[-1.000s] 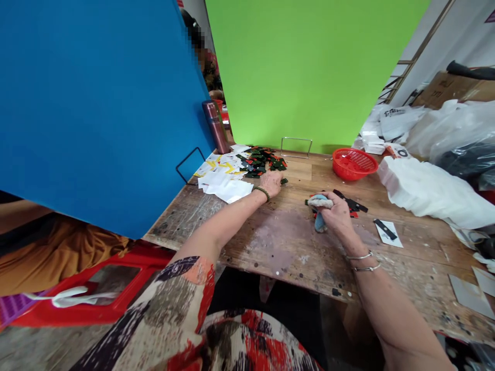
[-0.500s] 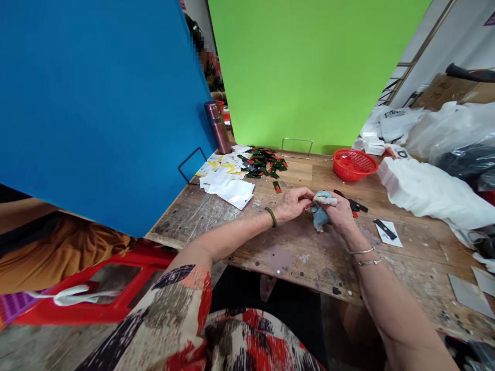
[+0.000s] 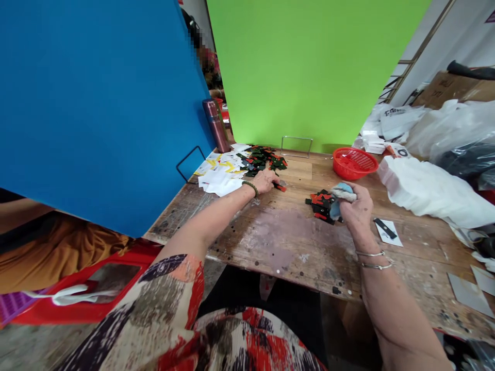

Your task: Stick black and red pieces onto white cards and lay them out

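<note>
My right hand (image 3: 358,206) is closed round a crumpled blue and white cloth (image 3: 342,194), held just right of a small stack of black and red pieces (image 3: 320,202) on the wooden table (image 3: 286,242). My left hand (image 3: 266,181) reaches forward and left, fingers curled over a small red and dark piece (image 3: 281,187) lying on the table. Beyond it lies a heap of dark green and red pieces (image 3: 262,159), with white and yellow paper slips (image 3: 217,175) to its left.
A red mesh basket (image 3: 355,163) stands at the back right. White plastic bags (image 3: 429,190) fill the right side. A black strip on white card (image 3: 387,231) lies near my right wrist. Blue board (image 3: 96,108) left, green board (image 3: 309,67) behind, a maroon flask (image 3: 215,126) between them.
My left hand left the cloth and reached back out to the small piece near the heap. My right hand moved right with the cloth, uncovering the black and red stack.
</note>
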`<action>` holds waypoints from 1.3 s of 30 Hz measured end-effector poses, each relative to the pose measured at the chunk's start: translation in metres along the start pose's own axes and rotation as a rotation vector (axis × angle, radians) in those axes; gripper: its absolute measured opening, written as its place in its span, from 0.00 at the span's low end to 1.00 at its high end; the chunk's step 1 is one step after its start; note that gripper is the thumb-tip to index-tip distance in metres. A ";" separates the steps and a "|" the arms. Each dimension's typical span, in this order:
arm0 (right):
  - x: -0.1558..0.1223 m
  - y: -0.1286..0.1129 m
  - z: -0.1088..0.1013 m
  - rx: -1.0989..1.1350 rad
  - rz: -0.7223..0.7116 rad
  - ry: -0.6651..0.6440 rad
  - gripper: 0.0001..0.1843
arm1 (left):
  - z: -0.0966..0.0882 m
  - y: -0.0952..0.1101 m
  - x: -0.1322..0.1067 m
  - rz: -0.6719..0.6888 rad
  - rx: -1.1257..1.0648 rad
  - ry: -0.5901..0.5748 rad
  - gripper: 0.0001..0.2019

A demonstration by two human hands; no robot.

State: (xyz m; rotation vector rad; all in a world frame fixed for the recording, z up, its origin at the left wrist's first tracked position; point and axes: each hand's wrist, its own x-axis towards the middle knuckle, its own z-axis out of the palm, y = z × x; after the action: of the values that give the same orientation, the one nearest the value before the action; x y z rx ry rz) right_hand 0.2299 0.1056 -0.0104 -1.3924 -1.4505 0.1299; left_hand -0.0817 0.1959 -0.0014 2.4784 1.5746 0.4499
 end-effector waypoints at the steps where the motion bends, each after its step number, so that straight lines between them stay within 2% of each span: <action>1: -0.003 -0.004 0.003 0.036 -0.006 -0.048 0.22 | -0.003 -0.001 0.001 0.008 0.025 -0.038 0.16; 4: -0.014 -0.012 0.014 0.103 -0.040 -0.191 0.22 | -0.011 0.006 0.000 0.041 0.063 -0.121 0.13; 7: -0.025 -0.020 0.025 0.122 -0.137 -0.261 0.22 | -0.011 0.026 -0.008 0.034 -0.007 -0.142 0.08; 11: -0.036 -0.033 0.033 0.114 -0.314 -0.322 0.26 | 0.007 0.071 -0.027 0.147 -0.302 -0.091 0.07; 13: -0.036 -0.035 0.033 0.139 -0.327 -0.399 0.24 | 0.016 0.088 -0.034 0.206 -0.468 -0.042 0.07; 15: -0.032 -0.031 0.027 0.154 -0.278 -0.461 0.20 | 0.020 0.094 -0.036 0.199 -0.574 0.001 0.07; 17: -0.022 -0.023 0.017 0.119 -0.187 -0.396 0.17 | 0.023 0.093 -0.034 0.117 -0.641 0.015 0.05; 20: -0.009 -0.013 -0.001 0.024 -0.064 -0.126 0.18 | 0.031 0.093 -0.022 -0.023 -0.727 0.008 0.04; 22: -0.006 -0.014 -0.006 0.011 -0.057 -0.033 0.19 | 0.039 0.097 -0.011 -0.008 -0.759 -0.016 0.06; 24: -0.010 -0.019 -0.004 0.025 -0.120 -0.074 0.19 | 0.046 0.099 0.003 0.065 -0.690 0.000 0.09; 27: -0.021 -0.027 0.008 0.042 -0.224 -0.270 0.19 | 0.043 0.083 0.027 0.088 -0.370 0.114 0.13; 30: -0.030 -0.028 0.021 0.053 -0.260 -0.391 0.19 | 0.029 0.047 0.054 -0.028 -0.042 0.144 0.15; 32: -0.033 -0.026 0.025 0.055 -0.275 -0.426 0.17 | 0.023 0.022 0.071 -0.098 0.049 0.153 0.16; 35: -0.035 -0.023 0.026 0.065 -0.310 -0.475 0.17 | 0.021 -0.003 0.091 -0.148 0.100 0.092 0.21; 39: -0.034 -0.020 0.027 0.051 -0.308 -0.497 0.17 | 0.026 -0.013 0.101 -0.171 0.167 -0.025 0.22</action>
State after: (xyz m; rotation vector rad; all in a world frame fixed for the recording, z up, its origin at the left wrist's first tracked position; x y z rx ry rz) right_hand 0.1894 0.0884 -0.0281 -1.1213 -2.0397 0.3302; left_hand -0.0436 0.2934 -0.0139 2.4260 1.8648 0.2706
